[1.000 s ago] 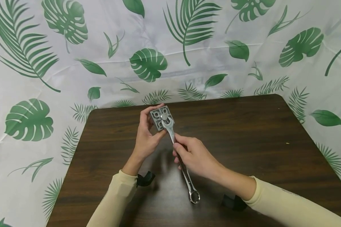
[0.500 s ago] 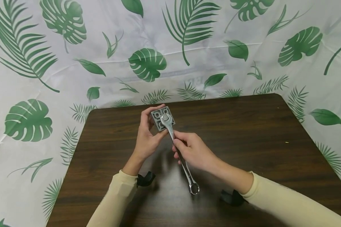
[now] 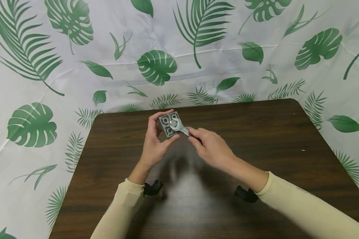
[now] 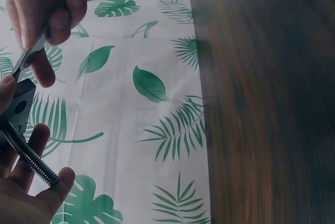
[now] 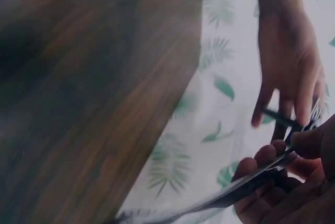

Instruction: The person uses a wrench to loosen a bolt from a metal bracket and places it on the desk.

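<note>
My left hand (image 3: 154, 147) grips a square grey metal block (image 3: 169, 131) by its edges, its recessed, holed face turned up. A bolt head (image 3: 173, 123) sits at the middle of that face. In the left wrist view, the bolt's long threaded shank (image 4: 30, 155) sticks out of the block's other side, near my fingertips. My right hand (image 3: 212, 146) holds a combination wrench (image 3: 182, 128), whose open end lies around the bolt head. From the head, the rest of the wrench is hidden by the right hand; its long shaft (image 5: 230, 195) shows in the right wrist view.
A dark wood-grain table (image 3: 257, 132) lies under both hands. Behind it hangs a white cloth (image 3: 122, 76) printed with green leaves. Black pieces (image 3: 153, 188) stick out beside both wrists.
The wrench's open end, off the bolt head at first, came onto it. The right hand then swung the handle up and rightward, so its ring end left the head view. The block stayed nearly still.
</note>
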### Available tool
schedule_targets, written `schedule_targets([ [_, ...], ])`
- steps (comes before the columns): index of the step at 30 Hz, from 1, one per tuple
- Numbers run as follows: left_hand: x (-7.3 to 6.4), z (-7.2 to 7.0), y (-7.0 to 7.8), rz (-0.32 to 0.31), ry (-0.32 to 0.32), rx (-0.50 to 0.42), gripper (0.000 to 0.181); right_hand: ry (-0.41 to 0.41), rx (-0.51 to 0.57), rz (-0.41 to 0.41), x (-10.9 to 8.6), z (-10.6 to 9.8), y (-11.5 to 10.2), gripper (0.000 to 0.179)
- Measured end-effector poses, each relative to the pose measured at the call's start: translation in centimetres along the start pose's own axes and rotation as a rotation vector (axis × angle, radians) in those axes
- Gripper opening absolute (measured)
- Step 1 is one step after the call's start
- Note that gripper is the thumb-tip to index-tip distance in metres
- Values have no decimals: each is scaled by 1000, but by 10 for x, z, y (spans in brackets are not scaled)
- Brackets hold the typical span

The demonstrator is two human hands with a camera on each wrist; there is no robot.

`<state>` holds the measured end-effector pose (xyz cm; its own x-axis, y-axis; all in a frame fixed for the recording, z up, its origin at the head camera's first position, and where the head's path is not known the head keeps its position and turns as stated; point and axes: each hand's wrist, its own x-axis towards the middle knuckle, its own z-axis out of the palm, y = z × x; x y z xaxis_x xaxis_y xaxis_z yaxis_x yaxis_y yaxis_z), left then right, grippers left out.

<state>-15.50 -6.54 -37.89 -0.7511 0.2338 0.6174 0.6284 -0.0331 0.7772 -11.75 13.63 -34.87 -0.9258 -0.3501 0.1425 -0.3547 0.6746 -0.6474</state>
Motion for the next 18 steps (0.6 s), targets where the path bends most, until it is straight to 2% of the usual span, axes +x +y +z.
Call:
schedule_targets([
  [5,3,2,17,-3,-14,1,71,39,-147,-118,8,-4,12,41],
  [9,3,1,21,-15,-24,12,70,74,-246,-250,16,-6,24,40],
  [12,1,0,17,-25,-31,18,70,95,-316,-348,23,-10,33,40],
  [18,-3,-4,-5,-40,-66,13,76,101,-451,-526,37,-20,49,46],
])
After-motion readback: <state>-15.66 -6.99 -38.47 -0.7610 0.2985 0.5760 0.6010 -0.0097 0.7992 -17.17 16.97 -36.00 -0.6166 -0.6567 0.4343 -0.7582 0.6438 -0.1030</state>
